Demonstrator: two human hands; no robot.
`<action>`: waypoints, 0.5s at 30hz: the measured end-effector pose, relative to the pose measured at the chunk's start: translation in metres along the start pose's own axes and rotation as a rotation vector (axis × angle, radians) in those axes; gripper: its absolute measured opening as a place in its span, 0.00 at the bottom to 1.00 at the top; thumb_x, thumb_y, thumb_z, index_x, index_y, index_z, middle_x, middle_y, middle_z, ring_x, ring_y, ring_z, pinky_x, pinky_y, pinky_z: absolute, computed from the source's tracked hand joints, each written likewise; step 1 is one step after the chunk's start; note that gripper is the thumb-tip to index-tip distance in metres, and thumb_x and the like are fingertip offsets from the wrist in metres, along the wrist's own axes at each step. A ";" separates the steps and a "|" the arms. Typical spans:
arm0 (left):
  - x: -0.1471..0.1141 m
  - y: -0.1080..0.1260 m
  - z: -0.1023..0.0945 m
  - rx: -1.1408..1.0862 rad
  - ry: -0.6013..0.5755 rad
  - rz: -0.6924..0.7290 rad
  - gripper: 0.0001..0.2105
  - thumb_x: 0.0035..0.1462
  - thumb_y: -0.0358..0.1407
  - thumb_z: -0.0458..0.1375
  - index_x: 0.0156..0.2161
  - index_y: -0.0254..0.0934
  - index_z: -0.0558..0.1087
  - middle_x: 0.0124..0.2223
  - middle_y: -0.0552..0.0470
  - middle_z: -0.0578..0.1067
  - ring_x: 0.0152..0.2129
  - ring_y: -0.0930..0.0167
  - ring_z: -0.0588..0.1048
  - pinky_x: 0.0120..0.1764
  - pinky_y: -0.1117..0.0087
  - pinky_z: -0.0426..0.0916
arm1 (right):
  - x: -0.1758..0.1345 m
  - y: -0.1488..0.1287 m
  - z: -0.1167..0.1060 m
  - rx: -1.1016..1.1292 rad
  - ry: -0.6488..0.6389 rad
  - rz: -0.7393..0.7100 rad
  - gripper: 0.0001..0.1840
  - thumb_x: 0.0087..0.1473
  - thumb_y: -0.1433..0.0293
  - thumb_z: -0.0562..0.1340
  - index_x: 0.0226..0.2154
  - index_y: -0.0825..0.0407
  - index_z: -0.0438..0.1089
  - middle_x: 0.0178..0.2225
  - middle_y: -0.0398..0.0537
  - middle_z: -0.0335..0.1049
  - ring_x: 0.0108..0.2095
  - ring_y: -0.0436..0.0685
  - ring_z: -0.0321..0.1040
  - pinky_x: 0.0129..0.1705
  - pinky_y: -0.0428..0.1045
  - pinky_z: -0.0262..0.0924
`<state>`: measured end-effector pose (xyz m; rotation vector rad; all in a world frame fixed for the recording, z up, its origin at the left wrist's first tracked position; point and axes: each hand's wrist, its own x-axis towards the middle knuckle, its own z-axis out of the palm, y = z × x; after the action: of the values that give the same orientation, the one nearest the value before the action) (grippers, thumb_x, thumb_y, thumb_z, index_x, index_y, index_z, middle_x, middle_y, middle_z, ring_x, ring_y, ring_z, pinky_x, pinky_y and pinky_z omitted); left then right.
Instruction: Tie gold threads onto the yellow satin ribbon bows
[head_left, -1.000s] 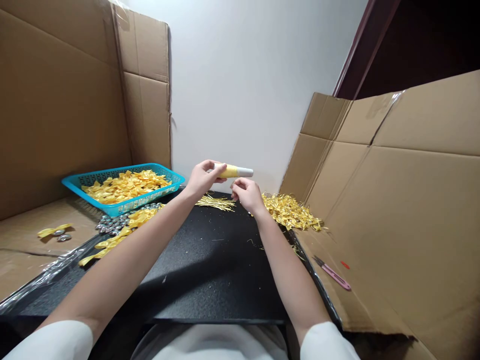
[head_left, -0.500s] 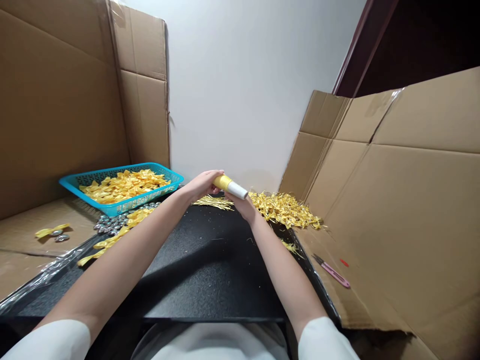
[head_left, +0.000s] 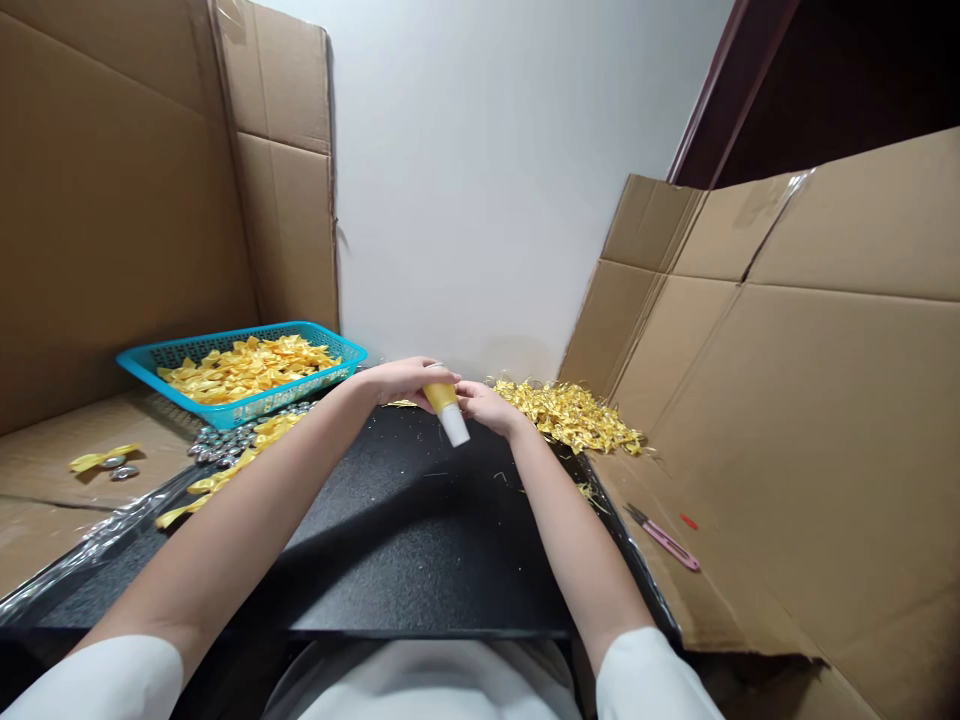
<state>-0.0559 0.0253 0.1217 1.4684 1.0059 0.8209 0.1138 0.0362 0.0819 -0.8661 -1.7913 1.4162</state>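
Note:
My left hand (head_left: 409, 380) is wrapped round a yellow tube (head_left: 440, 397) with a long white end, tilted so that the white end points down and toward me. Close on its right, the fingertips of my right hand (head_left: 486, 405) are pinched together and nearly meet the left fingers. Whatever the right fingers hold, if anything, is hidden. Both hands are above the far part of the black table (head_left: 420, 540). Behind them lies a bundle of thin gold strips (head_left: 405, 404), mostly covered by the left hand.
A blue basket (head_left: 225, 415) of yellow ribbon bows (head_left: 251, 368) stands at left. Silver beads (head_left: 225, 442) and more bows lie before it. Gold tied pieces (head_left: 574, 415) are heaped back right. Pink thread snips (head_left: 667, 540) rest on cardboard. Cardboard walls (head_left: 825, 420) flank the table.
The tube has swung from pointing right to pointing down toward me. My right hand has come out from under it and is now at its right side.

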 end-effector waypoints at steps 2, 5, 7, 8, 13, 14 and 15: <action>0.001 0.000 -0.002 -0.005 0.029 0.045 0.13 0.34 0.37 0.69 0.27 0.34 0.74 0.27 0.47 0.78 0.28 0.62 0.79 0.28 0.69 0.74 | -0.001 -0.004 -0.001 -0.037 0.037 -0.015 0.06 0.45 0.69 0.64 0.25 0.53 0.66 0.24 0.39 0.66 0.27 0.48 0.61 0.30 0.43 0.56; 0.001 0.002 -0.004 0.009 0.108 0.137 0.12 0.34 0.36 0.69 0.26 0.34 0.73 0.26 0.48 0.76 0.27 0.62 0.78 0.30 0.68 0.74 | -0.005 -0.014 -0.006 -0.067 0.096 -0.059 0.09 0.45 0.67 0.65 0.24 0.53 0.64 0.23 0.38 0.63 0.26 0.47 0.61 0.31 0.44 0.56; 0.000 0.004 -0.004 0.030 0.173 0.164 0.12 0.37 0.37 0.69 0.26 0.34 0.73 0.25 0.50 0.75 0.26 0.65 0.77 0.29 0.68 0.74 | -0.009 -0.023 -0.011 -0.047 0.118 -0.108 0.12 0.44 0.64 0.66 0.24 0.53 0.64 0.23 0.38 0.63 0.26 0.47 0.61 0.32 0.44 0.57; 0.000 0.006 -0.004 0.036 0.213 0.164 0.11 0.39 0.37 0.68 0.26 0.34 0.72 0.25 0.50 0.74 0.25 0.66 0.77 0.29 0.69 0.74 | -0.012 -0.028 -0.014 -0.026 0.135 -0.140 0.13 0.43 0.62 0.66 0.25 0.52 0.64 0.23 0.38 0.63 0.26 0.47 0.62 0.32 0.44 0.57; 0.006 0.008 -0.004 -0.156 0.409 0.166 0.09 0.47 0.36 0.66 0.28 0.32 0.71 0.25 0.51 0.71 0.23 0.70 0.74 0.27 0.71 0.75 | -0.020 -0.043 -0.031 0.090 0.389 -0.284 0.14 0.43 0.61 0.65 0.29 0.51 0.64 0.28 0.40 0.67 0.29 0.47 0.63 0.33 0.44 0.57; 0.008 0.008 -0.005 -0.223 0.431 0.170 0.10 0.49 0.36 0.65 0.29 0.32 0.70 0.25 0.51 0.70 0.23 0.71 0.74 0.28 0.71 0.75 | -0.019 -0.043 -0.034 0.099 0.451 -0.289 0.12 0.44 0.62 0.64 0.31 0.50 0.65 0.30 0.41 0.69 0.30 0.47 0.64 0.33 0.44 0.57; 0.010 0.007 -0.006 -0.286 0.447 0.171 0.10 0.50 0.36 0.64 0.29 0.32 0.70 0.26 0.51 0.70 0.23 0.72 0.74 0.28 0.71 0.75 | -0.018 -0.041 -0.035 0.097 0.501 -0.282 0.12 0.44 0.63 0.63 0.32 0.50 0.65 0.33 0.42 0.70 0.31 0.48 0.64 0.34 0.44 0.58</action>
<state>-0.0561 0.0367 0.1293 1.1586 1.0421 1.3999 0.1500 0.0317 0.1261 -0.7950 -1.3865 0.9886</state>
